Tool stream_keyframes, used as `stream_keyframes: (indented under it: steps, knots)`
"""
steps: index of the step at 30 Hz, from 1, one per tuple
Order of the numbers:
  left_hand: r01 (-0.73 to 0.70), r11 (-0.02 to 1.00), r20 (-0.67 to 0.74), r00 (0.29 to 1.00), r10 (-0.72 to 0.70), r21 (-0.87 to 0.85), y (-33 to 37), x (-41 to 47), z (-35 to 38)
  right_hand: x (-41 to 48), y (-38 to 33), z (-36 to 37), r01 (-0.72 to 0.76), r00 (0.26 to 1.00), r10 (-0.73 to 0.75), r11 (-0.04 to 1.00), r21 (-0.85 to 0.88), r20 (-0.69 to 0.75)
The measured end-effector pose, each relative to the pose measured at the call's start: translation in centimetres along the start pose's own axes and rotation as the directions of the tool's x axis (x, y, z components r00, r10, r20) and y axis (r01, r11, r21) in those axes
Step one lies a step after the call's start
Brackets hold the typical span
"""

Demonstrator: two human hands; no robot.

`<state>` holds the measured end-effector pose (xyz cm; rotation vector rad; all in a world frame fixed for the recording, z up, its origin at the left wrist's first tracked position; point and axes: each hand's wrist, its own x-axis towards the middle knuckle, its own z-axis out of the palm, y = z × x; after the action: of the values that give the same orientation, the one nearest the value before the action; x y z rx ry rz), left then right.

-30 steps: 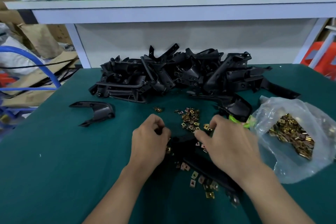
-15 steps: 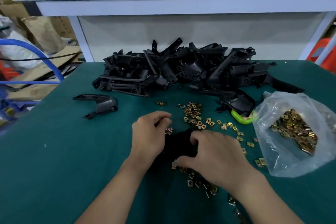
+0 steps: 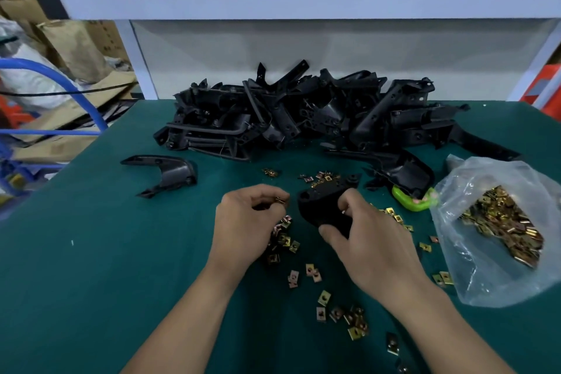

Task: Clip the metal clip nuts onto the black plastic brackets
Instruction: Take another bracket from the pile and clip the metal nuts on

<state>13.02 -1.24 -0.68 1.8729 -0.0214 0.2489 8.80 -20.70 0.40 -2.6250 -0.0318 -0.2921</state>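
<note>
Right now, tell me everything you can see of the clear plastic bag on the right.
The clear plastic bag is thin, glossy and crumpled, slumped on the green table at the right, its far side cut off by the frame. A heap of brass-coloured clip nuts shows through the film. A few loose nuts lie on the table by its left edge, and a green plastic item sits near its upper left corner; contact there is unclear.

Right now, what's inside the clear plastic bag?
A heap of brass-coloured metal clip nuts shows through the clear plastic bag. Whatever lies beneath the heap is covered.
</note>
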Motion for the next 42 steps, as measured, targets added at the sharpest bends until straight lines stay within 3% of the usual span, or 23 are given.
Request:
stream_keyframes:
  steps: [8, 14, 18, 22, 27, 32, 38, 42]
  knots:
    - [0.093, 0.977, 0.013, 0.996, -0.093, -0.191, 0.3, 0.4, -0.1, 0.3, -0.1, 0.2, 0.098, 0.995, -0.098, 0.995, -0.03, 0.017]
    - [0.099, 0.982, 0.05, 0.994, -0.092, -0.163, 0.3, 0.2, -0.1, 0.6, -0.4, 0.9, 0.102, 0.972, -0.088, 0.993, 0.052, -0.219]
    - [0.136, 0.973, 0.132, 0.985, -0.112, -0.186, 0.8, -0.1, 0.1, 0.6, 0.0, 0.7, 0.178, 0.928, -0.172, 0.984, -0.013, -0.331]
    - [0.155, 0.975, 0.244, 0.963, -0.113, -0.158, 1.0, -0.4, 0.2, 0.7, 0.4, 0.8, 0.206, 0.926, -0.224, 0.974, -0.09, -0.302]
    - [0.178, 0.942, 0.341, 0.937, -0.075, -0.284, 1.0, -0.6, 0.0, 0.9, 0.6, 0.6, 0.226, 0.925, -0.262, 0.961, -0.156, -0.274]
    - [0.237, 0.893, 0.44, 0.897, -0.048, -0.384, 0.5, -0.4, -0.4, 1.2, 0.9, 0.5, 0.205, 0.979, -0.202, 0.951, -0.231, 0.036]
    - [0.261, 0.895, 0.474, 0.878, -0.065, -0.361, 0.6, -0.6, 0.2, 1.6, 1.3, 0.4, 0.176, 0.983, -0.166, 0.974, -0.144, 0.081]
    - [0.287, 0.897, 0.448, 0.886, -0.115, -0.337, 0.7, -0.6, 0.2, 1.2, 1.5, 0.5, 0.114, 0.993, -0.114, 0.993, 0.005, 0.024]
